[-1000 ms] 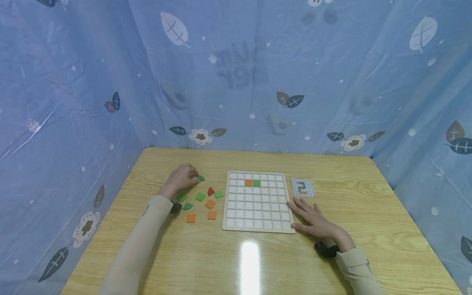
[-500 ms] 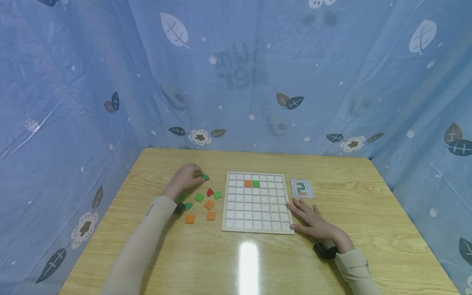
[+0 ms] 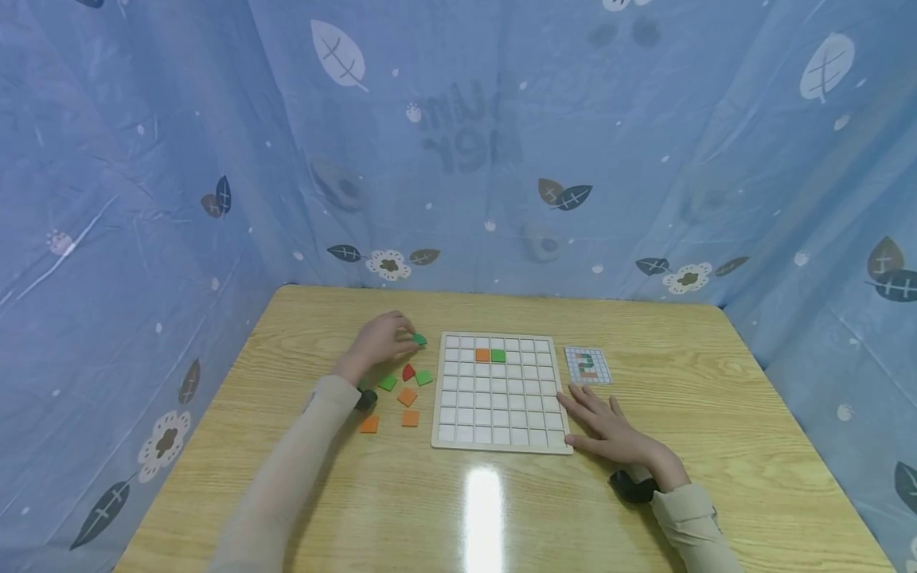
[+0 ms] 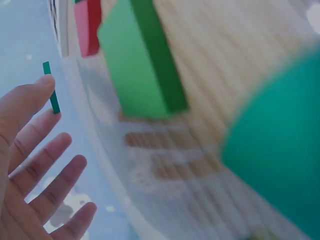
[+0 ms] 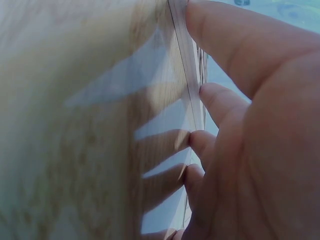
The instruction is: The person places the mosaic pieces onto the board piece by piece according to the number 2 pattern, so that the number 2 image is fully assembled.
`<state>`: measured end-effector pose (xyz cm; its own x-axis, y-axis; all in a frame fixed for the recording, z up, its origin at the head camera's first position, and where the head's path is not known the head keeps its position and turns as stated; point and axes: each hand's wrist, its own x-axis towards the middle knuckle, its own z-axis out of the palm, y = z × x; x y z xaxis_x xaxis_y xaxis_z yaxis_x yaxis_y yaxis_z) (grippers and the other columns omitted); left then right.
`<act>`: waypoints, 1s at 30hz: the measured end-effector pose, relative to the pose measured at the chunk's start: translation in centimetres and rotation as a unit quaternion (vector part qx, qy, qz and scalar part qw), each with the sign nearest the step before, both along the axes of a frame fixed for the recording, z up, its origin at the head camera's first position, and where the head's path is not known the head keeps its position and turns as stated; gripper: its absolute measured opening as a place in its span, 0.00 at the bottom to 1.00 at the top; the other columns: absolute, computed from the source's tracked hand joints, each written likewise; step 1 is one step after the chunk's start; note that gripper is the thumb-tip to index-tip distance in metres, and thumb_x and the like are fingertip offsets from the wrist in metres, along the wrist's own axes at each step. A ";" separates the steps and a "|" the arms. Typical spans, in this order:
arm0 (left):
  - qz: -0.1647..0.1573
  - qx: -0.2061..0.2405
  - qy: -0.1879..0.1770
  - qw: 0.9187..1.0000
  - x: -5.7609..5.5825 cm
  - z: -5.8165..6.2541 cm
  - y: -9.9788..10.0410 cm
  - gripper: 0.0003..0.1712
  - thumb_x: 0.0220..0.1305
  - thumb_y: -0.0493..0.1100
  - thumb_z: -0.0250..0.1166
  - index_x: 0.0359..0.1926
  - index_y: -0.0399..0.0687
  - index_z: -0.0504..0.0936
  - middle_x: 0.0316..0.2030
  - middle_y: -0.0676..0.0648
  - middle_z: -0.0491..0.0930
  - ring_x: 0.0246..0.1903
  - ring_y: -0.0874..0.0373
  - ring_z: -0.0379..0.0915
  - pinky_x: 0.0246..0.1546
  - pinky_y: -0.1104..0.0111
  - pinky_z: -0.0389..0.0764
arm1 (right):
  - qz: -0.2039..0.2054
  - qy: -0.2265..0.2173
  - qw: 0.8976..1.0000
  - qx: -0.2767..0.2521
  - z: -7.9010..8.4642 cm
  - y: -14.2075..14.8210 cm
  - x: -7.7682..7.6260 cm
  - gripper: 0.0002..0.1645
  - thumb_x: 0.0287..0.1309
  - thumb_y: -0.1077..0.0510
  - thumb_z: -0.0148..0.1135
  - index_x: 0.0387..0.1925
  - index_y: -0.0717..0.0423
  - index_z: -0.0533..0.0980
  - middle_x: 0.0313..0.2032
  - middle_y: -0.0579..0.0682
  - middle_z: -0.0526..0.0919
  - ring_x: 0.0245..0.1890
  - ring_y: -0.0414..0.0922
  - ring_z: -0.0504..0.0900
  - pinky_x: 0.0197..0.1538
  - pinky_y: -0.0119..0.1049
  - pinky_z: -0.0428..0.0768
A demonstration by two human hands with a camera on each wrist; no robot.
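Note:
In the head view my left hand point(image 3: 380, 338) pinches a dark green rounded tile point(image 3: 419, 340) just left of the white grid board point(image 3: 466, 390). In the left wrist view that tile point(image 4: 53, 95) appears edge-on between thumb and index finger, the other fingers spread. An orange square tile point(image 3: 482, 355) and a light green square tile point(image 3: 497, 356) sit side by side on the board's upper part. My right hand point(image 3: 612, 430) rests with spread, extended fingers at the board's right edge; the right wrist view shows its fingertips against that edge point(image 5: 192, 85).
Left of the board lie a red rounded tile point(image 3: 408, 372), light green tiles point(image 3: 424, 377) and several orange squares point(image 3: 410, 419). Another dark green piece point(image 4: 285, 150) looms blurred in the left wrist view. A pattern card point(image 3: 588, 365) lies right of the board on the wooden table point(image 3: 401, 501).
My left hand has moved right toward the board, carrying the dark green tile. Its forearm now covers loose tiles that showed before. The right hand has stayed at the board's edge.

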<state>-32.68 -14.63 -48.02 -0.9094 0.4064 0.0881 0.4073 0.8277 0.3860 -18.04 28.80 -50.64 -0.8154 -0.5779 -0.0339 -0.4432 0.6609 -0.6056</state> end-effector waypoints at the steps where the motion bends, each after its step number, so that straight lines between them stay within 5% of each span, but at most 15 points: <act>1: -0.004 -0.001 0.002 1.000 0.0 0.1 0.2 0.17 0.56 0.52 0.67 0.43 0.49 0.81 0.45 0.49 0.78 0.46 0.52 0.74 0.50 0.57 0.74 | 0.000 0.000 1.000 0.000 0.0 0.0 0.0 0.41 0.61 0.50 0.57 0.71 0.53 0.51 0.71 0.62 0.44 0.69 0.66 0.37 0.59 0.71 0.29; 30: -0.051 -0.002 0.021 0.998 -0.1 1.9 6.7 0.16 0.57 0.52 0.66 0.44 0.51 0.81 0.49 0.50 0.77 0.52 0.53 0.71 0.54 0.59 0.72 | -0.005 0.008 1.000 0.005 0.1 0.0 0.2 0.42 0.60 0.49 0.57 0.70 0.54 0.52 0.71 0.63 0.45 0.69 0.65 0.39 0.59 0.71 0.31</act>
